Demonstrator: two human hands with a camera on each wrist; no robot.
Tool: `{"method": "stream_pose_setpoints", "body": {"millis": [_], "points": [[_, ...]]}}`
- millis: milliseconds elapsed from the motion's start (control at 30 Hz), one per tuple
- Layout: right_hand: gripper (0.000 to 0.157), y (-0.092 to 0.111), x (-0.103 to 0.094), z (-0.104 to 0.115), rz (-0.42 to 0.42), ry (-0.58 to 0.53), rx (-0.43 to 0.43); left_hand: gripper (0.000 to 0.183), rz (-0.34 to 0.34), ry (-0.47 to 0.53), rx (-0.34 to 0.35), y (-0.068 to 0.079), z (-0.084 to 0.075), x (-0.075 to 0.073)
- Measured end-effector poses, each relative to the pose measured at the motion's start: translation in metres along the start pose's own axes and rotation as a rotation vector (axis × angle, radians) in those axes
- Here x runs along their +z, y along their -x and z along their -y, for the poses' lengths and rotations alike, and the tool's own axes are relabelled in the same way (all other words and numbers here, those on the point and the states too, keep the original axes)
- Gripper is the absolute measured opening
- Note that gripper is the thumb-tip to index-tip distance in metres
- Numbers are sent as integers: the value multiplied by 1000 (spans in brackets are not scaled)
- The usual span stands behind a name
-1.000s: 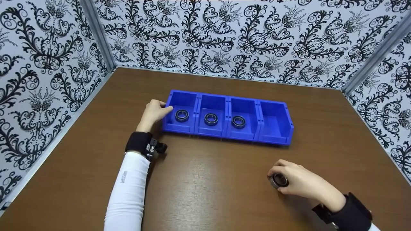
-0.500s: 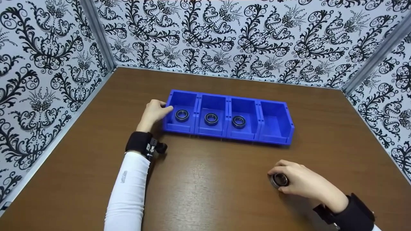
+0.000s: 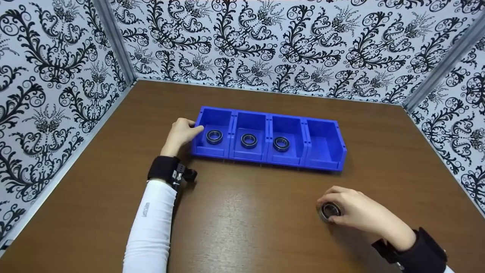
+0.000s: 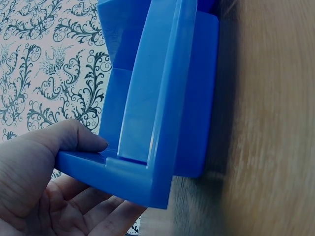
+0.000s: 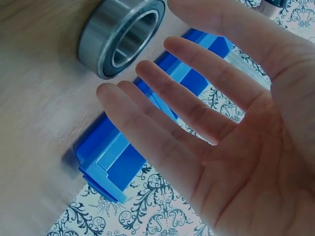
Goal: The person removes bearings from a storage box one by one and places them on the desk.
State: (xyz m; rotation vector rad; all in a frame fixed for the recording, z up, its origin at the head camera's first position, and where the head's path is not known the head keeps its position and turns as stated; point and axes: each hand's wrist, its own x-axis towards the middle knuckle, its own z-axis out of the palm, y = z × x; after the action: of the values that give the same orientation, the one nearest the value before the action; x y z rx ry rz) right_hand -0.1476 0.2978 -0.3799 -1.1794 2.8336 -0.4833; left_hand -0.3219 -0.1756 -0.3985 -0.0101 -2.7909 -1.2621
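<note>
A blue row of joined bins (image 3: 248, 156) stands on the brown table in the head view. My left hand (image 3: 182, 132) grips its left side wall; the left wrist view shows the thumb inside and the fingers beneath the bin edge (image 4: 118, 174). Bearings lie in the three left compartments: one bearing (image 3: 214, 142), a second bearing (image 3: 249, 146) and a third bearing (image 3: 281, 149). Another bearing (image 3: 323, 215) rests on the table front right, partly hidden by my right hand (image 3: 356, 210). In the right wrist view, spread fingers (image 5: 152, 132) stand apart from that bearing (image 5: 93, 51).
The rightmost compartment (image 3: 321, 148) shows only its blue floor. Patterned wall panels (image 3: 265, 45) close off the back and sides of the brown table (image 3: 242, 220). A grey metal post (image 3: 117, 41) rises at the back left corner.
My right hand has loosened from the bearing and shifted slightly to the right, uncovering more of it. The left hand and the bins stay as they were.
</note>
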Motion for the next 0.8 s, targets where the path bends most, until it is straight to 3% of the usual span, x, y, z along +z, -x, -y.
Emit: {"method": "stream_pose_setpoints", "body": {"millis": [367,800], "points": [[37,-5,-14,0,-63,11,-2,27,3,4,-7,0,-1,0],[44,-22,-23,-7,-226,83,-67,30,2,-2,-4,1,-2,-1]]}}
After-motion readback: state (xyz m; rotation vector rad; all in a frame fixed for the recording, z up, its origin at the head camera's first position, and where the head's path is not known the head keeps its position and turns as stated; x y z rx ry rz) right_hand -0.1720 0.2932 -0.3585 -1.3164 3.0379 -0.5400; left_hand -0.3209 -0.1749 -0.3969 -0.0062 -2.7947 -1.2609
